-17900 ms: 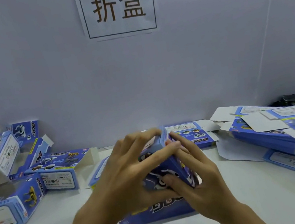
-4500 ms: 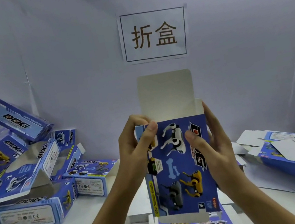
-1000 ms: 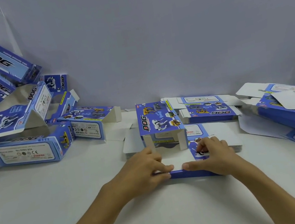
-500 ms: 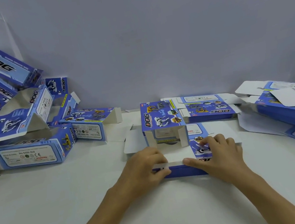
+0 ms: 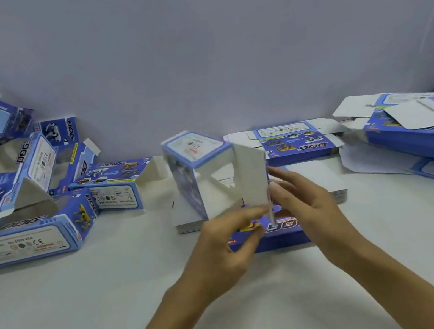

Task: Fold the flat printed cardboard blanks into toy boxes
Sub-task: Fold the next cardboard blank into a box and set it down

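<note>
Item: half-raised toy box (image 5: pixel 211 171), centre of frame, standing on the stack of flat blanks (image 5: pixel 315 184); long axis running away from me, open end toward me, nothing visible inside.
My left hand (image 5: pixel 225 250) pinches its near lower flap; my right hand (image 5: pixel 304 207) lies with fingers straight against the upright white panel (image 5: pixel 251 175). Hands close together, panel between them; both equally near.
Folded boxes (image 5: pixel 25 235), left of frame: open, apparently empty.
More flat blanks (image 5: pixel 421 128), right of frame.
White table (image 5: pixel 92 317) beneath.
</note>
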